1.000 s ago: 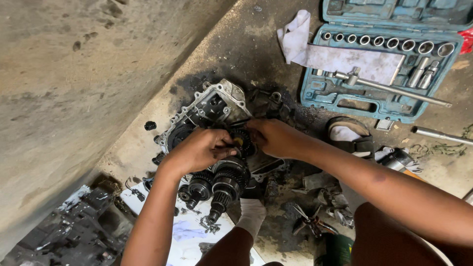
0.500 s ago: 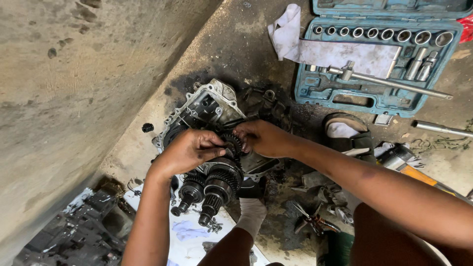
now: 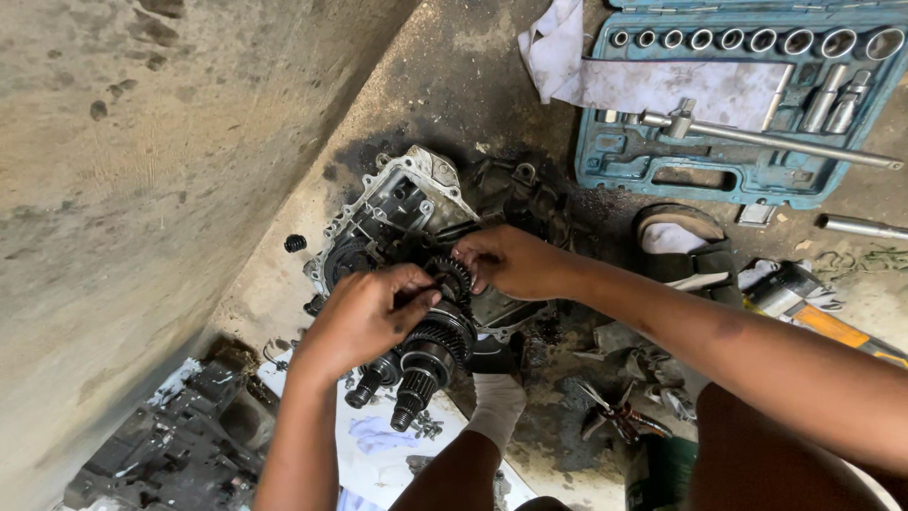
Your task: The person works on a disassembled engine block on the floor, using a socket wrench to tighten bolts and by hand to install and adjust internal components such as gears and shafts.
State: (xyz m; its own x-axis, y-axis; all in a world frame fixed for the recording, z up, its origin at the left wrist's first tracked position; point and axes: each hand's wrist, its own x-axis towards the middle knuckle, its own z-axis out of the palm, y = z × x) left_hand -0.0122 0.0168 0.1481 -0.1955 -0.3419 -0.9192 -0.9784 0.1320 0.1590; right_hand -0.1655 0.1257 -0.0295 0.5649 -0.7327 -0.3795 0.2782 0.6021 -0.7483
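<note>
An oily grey gearbox housing point(image 3: 397, 203) lies open on the dirty concrete floor. Two greasy gear shafts point(image 3: 426, 355) stick out of it towards me, with toothed gears and splined ends. My left hand point(image 3: 364, 317) is clamped over the gear cluster from the left. My right hand point(image 3: 506, 260) comes in from the right and pinches a small dark gear point(image 3: 456, 277) at the top of the shafts. The parts under my palms are hidden.
A blue socket set case point(image 3: 747, 104) lies open at the top right with a long ratchet bar point(image 3: 766, 137) and a white rag point(image 3: 563, 47). A concrete wall point(image 3: 142, 170) rises on the left. A dark metal casing point(image 3: 180, 445), a sandal point(image 3: 686, 241) and scattered tools surround me.
Both hands have stayed on the gear cluster. My right fingers shifted slightly on the small upper gear, and the view moved a little closer.
</note>
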